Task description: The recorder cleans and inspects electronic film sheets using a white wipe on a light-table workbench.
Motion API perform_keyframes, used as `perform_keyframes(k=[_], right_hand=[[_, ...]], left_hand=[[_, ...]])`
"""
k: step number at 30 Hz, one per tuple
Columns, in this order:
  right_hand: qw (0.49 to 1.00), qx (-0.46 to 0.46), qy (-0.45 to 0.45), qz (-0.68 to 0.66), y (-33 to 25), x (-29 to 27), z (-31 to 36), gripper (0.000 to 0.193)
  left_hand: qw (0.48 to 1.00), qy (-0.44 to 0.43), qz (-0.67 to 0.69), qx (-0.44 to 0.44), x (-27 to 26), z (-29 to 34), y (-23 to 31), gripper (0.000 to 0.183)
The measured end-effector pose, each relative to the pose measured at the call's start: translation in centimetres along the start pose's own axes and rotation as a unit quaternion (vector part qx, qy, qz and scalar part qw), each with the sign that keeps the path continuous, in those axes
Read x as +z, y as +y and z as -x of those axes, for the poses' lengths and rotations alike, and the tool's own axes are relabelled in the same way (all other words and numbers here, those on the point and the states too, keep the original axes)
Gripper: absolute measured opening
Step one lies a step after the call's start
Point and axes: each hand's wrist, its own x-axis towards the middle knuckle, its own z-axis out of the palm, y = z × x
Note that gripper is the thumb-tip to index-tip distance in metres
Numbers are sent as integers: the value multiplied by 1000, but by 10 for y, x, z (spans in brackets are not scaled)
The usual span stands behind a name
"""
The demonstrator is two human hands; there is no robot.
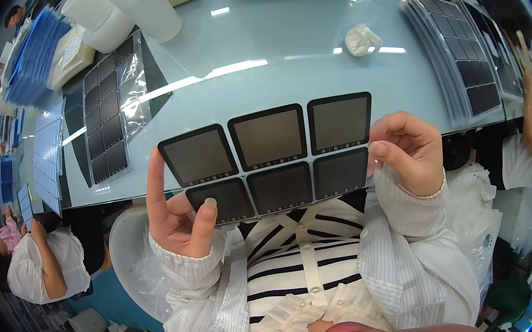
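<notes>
Open room: A bare, glossy stretch ran across the middle of the pale table (299, 84), broken by a crumpled white wad (362, 40) toward the table's far right.
Edges: A sheet of black squares (105, 111) lay on the table's left side, with white rolls (143, 10) beyond it and a blue stack (37, 54) at the table's far-left corner; a pile of dark-squared sheets (456, 58) bordered the table's right end.
Six-panel sheet (270, 163): Held up at the table's near edge, it showed two rows of three dark gray panels with black borders, small marks along their bottoms and a pale strip between the rows.
Left hand (179, 232), near the table's front edge: Partly open, it gripped the sheet's left side, thumb across the lower corner panel, index finger upright along the border.
Right hand (415, 150), farther right along that table edge: Its thumb and fingertips pinched the sheet's right edge, the remaining fingers curled.
</notes>
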Motion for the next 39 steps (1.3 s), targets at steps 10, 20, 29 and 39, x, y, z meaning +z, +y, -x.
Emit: perform_keyframes(k=[10,20,29,39], right_hand=[[1000,3,-25,0,0,2,2,11],[999,15,-36,15,-1,1,4,12],[999,12,-34,10,0,0,4,12],[999,12,-42,-13,1,7,0,16]], left_hand=[[1000,20,16,18,-3,-1,-5,80],[1000,2,0,30,-9,-5,-7,80],[999,17,-6,26,-7,-4,-5,81],[999,15,-9,29,-12,-7,-9,80]])
